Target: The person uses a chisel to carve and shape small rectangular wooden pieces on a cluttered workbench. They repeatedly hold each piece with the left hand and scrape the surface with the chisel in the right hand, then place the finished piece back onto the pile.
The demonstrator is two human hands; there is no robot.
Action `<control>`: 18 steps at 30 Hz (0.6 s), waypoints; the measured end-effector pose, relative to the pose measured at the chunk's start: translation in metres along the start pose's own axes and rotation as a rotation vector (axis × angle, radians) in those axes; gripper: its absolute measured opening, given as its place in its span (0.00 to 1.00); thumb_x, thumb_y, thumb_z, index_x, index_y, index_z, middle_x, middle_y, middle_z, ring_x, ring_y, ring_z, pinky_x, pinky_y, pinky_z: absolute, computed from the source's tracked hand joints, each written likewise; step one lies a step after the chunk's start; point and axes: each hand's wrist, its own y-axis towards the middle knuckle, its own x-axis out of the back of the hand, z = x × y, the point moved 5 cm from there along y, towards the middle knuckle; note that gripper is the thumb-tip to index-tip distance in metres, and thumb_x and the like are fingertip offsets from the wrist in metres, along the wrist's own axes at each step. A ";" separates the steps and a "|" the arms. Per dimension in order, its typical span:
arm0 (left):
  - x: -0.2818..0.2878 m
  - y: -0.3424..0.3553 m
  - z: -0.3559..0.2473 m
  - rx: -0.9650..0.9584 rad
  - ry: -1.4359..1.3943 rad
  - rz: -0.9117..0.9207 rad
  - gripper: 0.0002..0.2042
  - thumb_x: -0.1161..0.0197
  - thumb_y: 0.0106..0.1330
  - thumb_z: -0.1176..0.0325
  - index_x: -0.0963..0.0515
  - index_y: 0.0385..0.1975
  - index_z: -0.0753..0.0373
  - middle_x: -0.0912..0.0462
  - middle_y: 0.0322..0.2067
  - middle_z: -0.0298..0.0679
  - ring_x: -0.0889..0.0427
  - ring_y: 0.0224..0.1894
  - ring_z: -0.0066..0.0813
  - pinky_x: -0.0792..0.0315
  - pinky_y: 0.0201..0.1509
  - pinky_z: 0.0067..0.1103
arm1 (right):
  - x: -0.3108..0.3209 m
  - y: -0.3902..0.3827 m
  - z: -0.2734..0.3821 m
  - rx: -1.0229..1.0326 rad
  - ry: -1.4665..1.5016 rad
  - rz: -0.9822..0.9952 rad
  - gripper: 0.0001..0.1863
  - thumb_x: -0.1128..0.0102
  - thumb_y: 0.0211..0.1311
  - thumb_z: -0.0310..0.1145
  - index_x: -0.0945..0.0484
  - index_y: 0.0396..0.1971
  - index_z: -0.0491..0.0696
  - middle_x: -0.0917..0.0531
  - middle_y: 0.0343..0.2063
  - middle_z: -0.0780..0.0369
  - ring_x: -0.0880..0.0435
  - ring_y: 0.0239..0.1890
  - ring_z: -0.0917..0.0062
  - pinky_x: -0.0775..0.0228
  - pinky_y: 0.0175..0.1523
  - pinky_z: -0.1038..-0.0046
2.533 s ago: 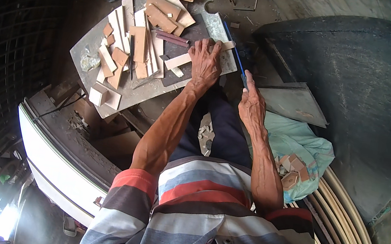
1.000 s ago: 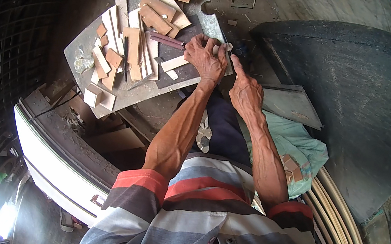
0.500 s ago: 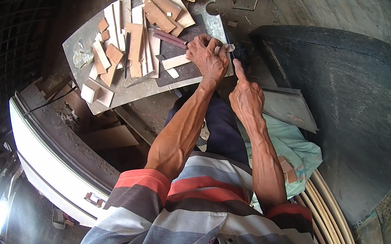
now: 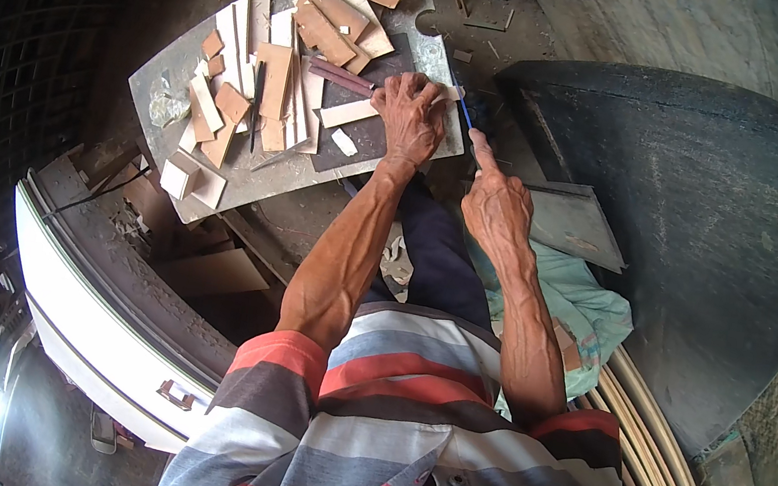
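Note:
My left hand (image 4: 411,118) presses a pale wooden strip (image 4: 348,113) down near the right edge of the worktable (image 4: 247,184). Its fingers are bent over the strip, whose end (image 4: 454,93) sticks out past them. In my right hand (image 4: 496,199), just off the table's edge, is a thin blue blade-like tool (image 4: 467,112). The index finger stretches along it and the other fingers curl closed; its handle is hidden in the hand. The tool's far end meets the strip's end. Beside my left hand lie dark reddish sticks (image 4: 341,76) and a small white offcut (image 4: 344,142).
Wood offcuts (image 4: 272,80) and a slim black tool (image 4: 255,107) cover the table's left and far parts. A large dark curved panel (image 4: 672,235) leans at the right. Greenish cloth (image 4: 582,297) and long wooden strips (image 4: 669,456) lie near my right arm; a white curved panel (image 4: 94,330) stands at the left.
My right hand has drawn back slightly toward me and to the right, showing more of the blue tool. My left hand stays on the strip, with its fingers slightly shifted.

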 end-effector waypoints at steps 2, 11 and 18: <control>0.000 0.000 0.000 0.009 0.016 0.010 0.12 0.32 0.48 0.69 0.19 0.35 0.54 0.26 0.40 0.33 0.32 0.45 0.37 0.45 0.50 0.35 | 0.006 -0.006 0.002 -0.006 -0.046 0.026 0.38 0.41 0.52 0.28 0.37 0.67 0.59 0.24 0.16 0.56 0.24 0.20 0.67 0.30 0.33 0.63; -0.003 0.000 -0.001 -0.016 0.045 -0.012 0.10 0.32 0.49 0.68 0.19 0.32 0.52 0.25 0.38 0.32 0.31 0.43 0.37 0.45 0.48 0.35 | 0.008 0.028 0.020 -0.035 0.013 0.064 0.36 0.45 0.53 0.27 0.37 0.67 0.55 0.19 0.22 0.47 0.18 0.29 0.51 0.27 0.39 0.53; -0.002 0.002 0.001 0.007 0.015 0.002 0.08 0.34 0.50 0.69 0.19 0.31 0.53 0.25 0.38 0.32 0.32 0.43 0.38 0.46 0.48 0.36 | 0.042 0.013 0.025 -0.108 0.043 0.174 0.30 0.47 0.53 0.25 0.31 0.61 0.51 0.18 0.25 0.43 0.17 0.32 0.47 0.27 0.43 0.52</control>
